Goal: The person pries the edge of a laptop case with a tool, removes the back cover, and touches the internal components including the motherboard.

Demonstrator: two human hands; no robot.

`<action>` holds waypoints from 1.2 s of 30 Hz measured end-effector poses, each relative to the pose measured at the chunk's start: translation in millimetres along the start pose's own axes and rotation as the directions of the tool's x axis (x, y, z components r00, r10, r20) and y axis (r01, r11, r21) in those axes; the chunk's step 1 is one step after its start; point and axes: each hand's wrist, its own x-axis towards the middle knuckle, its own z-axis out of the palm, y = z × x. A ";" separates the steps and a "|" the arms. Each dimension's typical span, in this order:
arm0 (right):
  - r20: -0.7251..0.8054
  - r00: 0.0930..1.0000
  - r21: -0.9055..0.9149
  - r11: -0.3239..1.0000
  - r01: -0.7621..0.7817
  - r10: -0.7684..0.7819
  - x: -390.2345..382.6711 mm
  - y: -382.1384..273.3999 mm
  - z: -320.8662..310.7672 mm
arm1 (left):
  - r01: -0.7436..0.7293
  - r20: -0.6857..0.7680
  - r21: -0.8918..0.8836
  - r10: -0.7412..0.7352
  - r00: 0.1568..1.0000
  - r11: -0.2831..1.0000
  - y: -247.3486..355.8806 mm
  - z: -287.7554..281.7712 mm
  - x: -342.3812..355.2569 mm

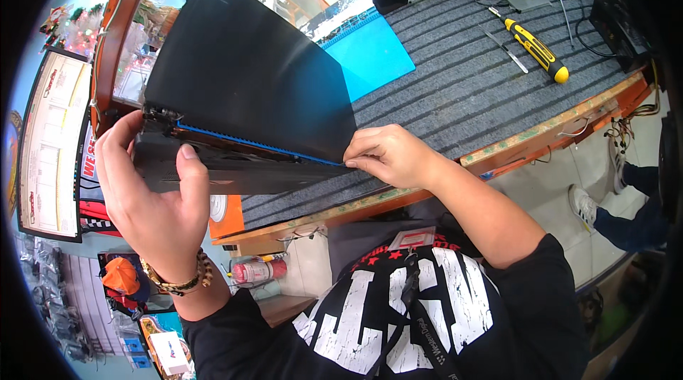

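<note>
Black laptop point(249, 60) between left hand point(153, 188), clamped on it, and right hand point(395, 156), pinching its corner

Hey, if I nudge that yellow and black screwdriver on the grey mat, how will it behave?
The screwdriver may roll, as its handle looks rounded, though the ribbed-looking mat would probably slow it. Lifted, it likely feels heavier at the thick handle than toward the thin end.

A striped grey mat point(455, 88) is covering the wooden bench point(562, 132) at upper right. A yellow-and-black tool point(533, 47) and slim tweezers point(506, 51) are lying there; a blue sheet point(380, 56) is resting at upper centre.
</note>
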 end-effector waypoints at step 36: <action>0.025 1.000 -0.232 0.973 0.016 -0.010 -8.4 -3.3 5.7 | -0.050 0.000 0.018 0.050 0.999 0.999 -0.3 -7.7 -3.4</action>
